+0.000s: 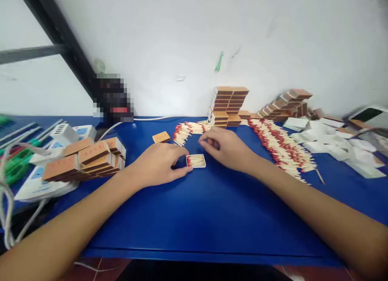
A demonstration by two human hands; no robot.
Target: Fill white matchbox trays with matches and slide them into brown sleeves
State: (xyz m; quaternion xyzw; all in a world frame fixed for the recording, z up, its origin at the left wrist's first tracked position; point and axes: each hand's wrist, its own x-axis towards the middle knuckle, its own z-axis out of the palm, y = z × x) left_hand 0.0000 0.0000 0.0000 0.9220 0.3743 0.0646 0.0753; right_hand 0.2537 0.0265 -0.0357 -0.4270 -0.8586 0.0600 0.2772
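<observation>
A small white matchbox tray (200, 166) filled with red-tipped matches lies on the blue table. My left hand (159, 161) has its thumb and forefinger on either side of the tray's left end. Just up and to the right of the tray is my right hand (226, 147), its fingers curled together; whether something small is between them I cannot make out. Behind the hands lies a loose pile of matches (183, 131), partly hidden by the right hand. One orange-brown matchbox cover (161, 137) rests beyond my left hand.
Stacked matchboxes (232, 97) stand against the white wall, with more boxes (287, 103) leaning to their right. Long rows of matches (279, 145) spread at right, near a heap of white trays (333, 139). Bundled matchboxes (91, 155), power strips (65, 133) and cables crowd the left.
</observation>
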